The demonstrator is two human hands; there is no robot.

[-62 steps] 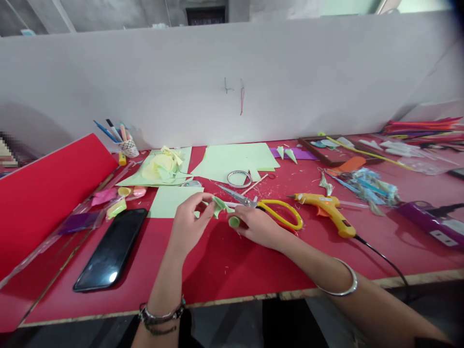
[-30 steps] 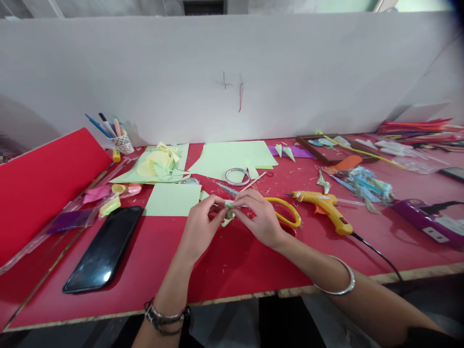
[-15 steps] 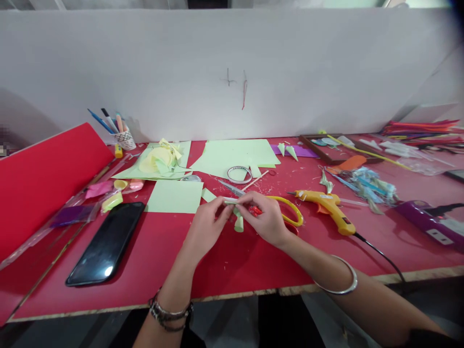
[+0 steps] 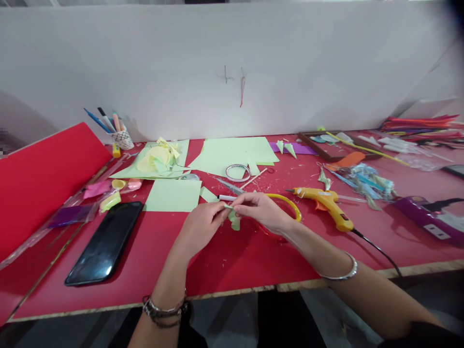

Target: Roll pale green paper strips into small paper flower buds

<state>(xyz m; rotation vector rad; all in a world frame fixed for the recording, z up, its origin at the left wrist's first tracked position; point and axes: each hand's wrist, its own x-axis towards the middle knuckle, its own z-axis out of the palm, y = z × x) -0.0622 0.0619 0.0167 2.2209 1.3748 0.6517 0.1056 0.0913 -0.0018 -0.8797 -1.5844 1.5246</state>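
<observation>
My left hand (image 4: 204,226) is closed, its thumb and fingers pinching a pale green paper strip (image 4: 235,223). From the other side my right hand (image 4: 261,211) pinches the same strip; its lower part hangs below the fingertips. A white pen with a black tip (image 4: 225,197) shows just behind the fingers; whether a hand touches it I cannot tell. Under my right hand lie scissors (image 4: 293,203) with a yellow and red handle, their blades pointing away to the left. A small green paper piece (image 4: 208,195) rests by a green sheet (image 4: 174,195).
A black phone (image 4: 105,244) lies at left, near a pen cup (image 4: 122,138). A yellow glue gun (image 4: 326,200) with its cord is at right, beside blue tassels (image 4: 369,183) and a purple power strip (image 4: 427,220). A tape roll (image 4: 238,172) lies behind my hands.
The fingers have shifted slightly on the green strip, and the right hand's fingers have straightened somewhat. The pen's black tip now shows. The view has moved a little.
</observation>
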